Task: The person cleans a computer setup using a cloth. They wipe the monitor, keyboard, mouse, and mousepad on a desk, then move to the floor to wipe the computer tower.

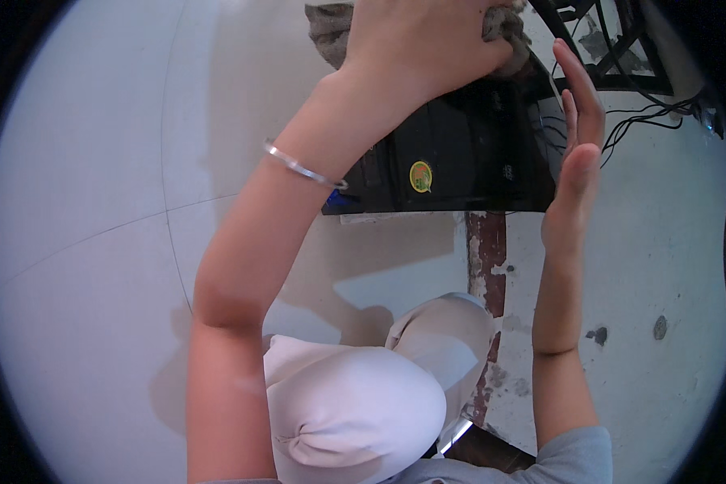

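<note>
A black computer tower case (pixel 460 151) stands in front of my knees, with a round yellow sticker (pixel 421 176) on the panel facing up at me. My left hand (pixel 423 45), a silver bangle (pixel 305 166) on its wrist, grips a grey-brown cloth (pixel 328 30) over the far part of the case. Folds of the cloth stick out on both sides of that hand, and its fingertips are cut off by the top edge. Along the right side of the case, my right hand (pixel 581 127) is held flat with fingers stretched out, its heel at the case's near right corner.
Black cables (pixel 635 118) trail from behind the case to the right. A black metal frame (pixel 629 81) stands at the top right. Pale floor tiles (pixel 109 254) meet a worn, paint-spotted floor (pixel 629 272) along a reddish-brown strip (pixel 487 260). My knees (pixel 363 399) are close below.
</note>
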Available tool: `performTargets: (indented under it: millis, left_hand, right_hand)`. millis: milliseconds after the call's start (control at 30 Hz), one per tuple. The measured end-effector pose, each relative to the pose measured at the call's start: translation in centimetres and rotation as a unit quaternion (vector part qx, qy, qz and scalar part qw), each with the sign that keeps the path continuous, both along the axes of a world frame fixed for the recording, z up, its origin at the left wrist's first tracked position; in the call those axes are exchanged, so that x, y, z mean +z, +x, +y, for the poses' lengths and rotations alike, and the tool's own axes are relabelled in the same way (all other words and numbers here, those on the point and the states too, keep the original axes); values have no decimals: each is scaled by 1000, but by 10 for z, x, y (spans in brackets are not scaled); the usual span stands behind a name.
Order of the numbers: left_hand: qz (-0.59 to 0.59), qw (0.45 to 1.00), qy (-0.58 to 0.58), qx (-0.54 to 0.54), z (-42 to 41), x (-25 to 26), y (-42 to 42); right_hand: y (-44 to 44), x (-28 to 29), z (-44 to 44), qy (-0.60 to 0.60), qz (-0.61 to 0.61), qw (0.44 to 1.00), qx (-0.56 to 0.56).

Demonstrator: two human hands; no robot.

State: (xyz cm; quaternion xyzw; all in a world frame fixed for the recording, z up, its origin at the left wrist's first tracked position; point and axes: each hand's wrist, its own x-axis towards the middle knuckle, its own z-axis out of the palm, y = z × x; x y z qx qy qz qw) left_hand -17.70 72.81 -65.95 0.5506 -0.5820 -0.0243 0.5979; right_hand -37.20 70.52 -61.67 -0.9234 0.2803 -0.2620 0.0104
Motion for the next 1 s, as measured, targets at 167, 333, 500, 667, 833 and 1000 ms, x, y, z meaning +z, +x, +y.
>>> performTargets:
  millis: [167, 333, 500, 667, 833, 1000]
  left_hand:
    - [49, 987, 22, -154, 25, -32, -20]
    - [190, 969, 10, -157, 10, -52, -22]
    - [152, 987, -44, -11, -58, -38, 3]
    - [180, 976, 107, -65, -80, -47, 19]
    - [265, 954, 83, -112, -65, -79, 10]
    - [247, 966, 60, -50, -44, -111, -5]
  right_hand:
    - [-9, -4, -2, 13, -35, 999, -2]
    - [1, -1, 4, 6, -31, 1000, 2]
    - [3, -1, 5, -4, -28, 1000, -1]
    - [0, -8, 0, 5, -42, 999, -5]
    - [-2, -5, 0, 15, -54, 998, -16]
    - [3, 1, 7, 24, -40, 999, -2]
